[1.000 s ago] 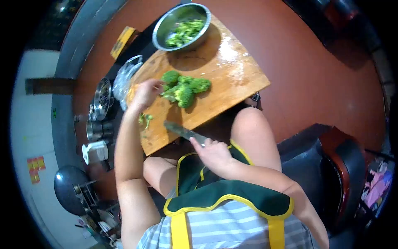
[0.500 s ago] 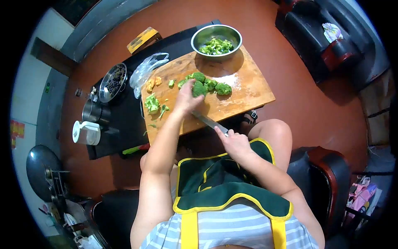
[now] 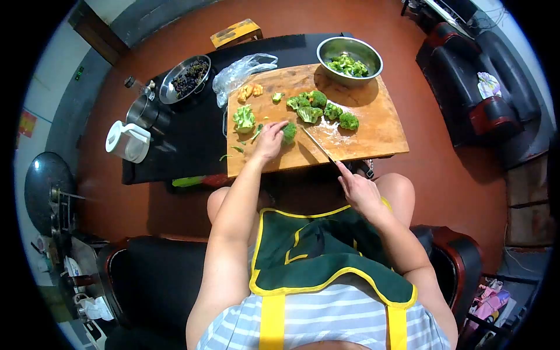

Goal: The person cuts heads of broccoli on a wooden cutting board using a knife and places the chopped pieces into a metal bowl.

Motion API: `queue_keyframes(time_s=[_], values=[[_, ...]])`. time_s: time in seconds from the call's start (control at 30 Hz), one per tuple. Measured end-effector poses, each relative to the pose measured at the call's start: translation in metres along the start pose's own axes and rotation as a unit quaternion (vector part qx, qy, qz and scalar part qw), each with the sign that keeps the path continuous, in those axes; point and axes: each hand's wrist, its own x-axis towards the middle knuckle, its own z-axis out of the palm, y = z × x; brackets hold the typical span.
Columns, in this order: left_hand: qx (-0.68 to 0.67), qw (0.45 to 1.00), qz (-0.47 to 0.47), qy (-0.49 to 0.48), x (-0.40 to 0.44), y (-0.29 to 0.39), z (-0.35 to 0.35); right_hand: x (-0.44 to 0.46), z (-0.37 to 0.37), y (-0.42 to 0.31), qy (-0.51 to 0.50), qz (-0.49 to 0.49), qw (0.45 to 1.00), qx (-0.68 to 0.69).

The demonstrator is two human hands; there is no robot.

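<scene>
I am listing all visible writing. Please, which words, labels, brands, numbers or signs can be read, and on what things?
No text can be read.
Red-and-yellow flat sheet on the pale wall: too small to read.
Small green wall mark: too small to read.
Yellow rectangular box: any markings are too blurred to read.
Steel-bladed knife: no lettering visible.

Board (image 3: 373,125) showing smooth, varnish-like brown wood. Knife (image 3: 319,144) showing thin, smooth metal blade. Broccoli (image 3: 310,114) looking matt, bumpy and rough on heads. Bowl (image 3: 347,81) gleaming, smooth silvery metal. Bag (image 3: 239,76) shining, thin crinkled clear plastic. Jug (image 3: 135,149) looking smooth and see-through, perhaps plastic; too distant for certainty. Apron (image 3: 332,262) hanging matt, woven-looking cloth. Shirt (image 3: 332,303) showing soft, matt cloth. Sofa (image 3: 475,125) looking smooth, leather-like, faintly glossy.
</scene>
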Motion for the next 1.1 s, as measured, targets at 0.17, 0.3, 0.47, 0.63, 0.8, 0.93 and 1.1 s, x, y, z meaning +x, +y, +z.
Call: queue_keyframes(time_s=[0.17,0.3,0.47,0.63,0.8,0.93,1.1], values=[[0.006,0.997,-0.072,0.002,-0.007,0.043,-0.012,-0.009,0.0,-0.01,-0.022,0.027,0.999,-0.009],[0.032,0.997,-0.071,0.022,0.0,0.029,-0.001,-0.014,0.01,-0.015,-0.015,0.014,0.999,0.033],[0.045,0.994,-0.086,0.04,0.002,0.037,0.0,-0.005,0.022,-0.022,-0.016,0.003,0.999,0.042],[0.063,0.993,-0.09,0.043,0.004,0.037,0.003,0.002,0.024,-0.024,-0.02,0.0,1.0,0.023],[0.079,0.992,-0.09,0.038,0.0,0.041,0.006,0.008,0.02,-0.023,-0.057,-0.01,0.998,0.027],[0.057,0.993,-0.097,0.034,0.0,0.042,0.006,0.017,0.023,-0.021,-0.069,-0.018,0.997,0.025],[0.04,0.994,-0.104,0.017,0.001,0.032,0.006,0.029,0.007,-0.028,-0.117,0.016,0.992,0.038]])
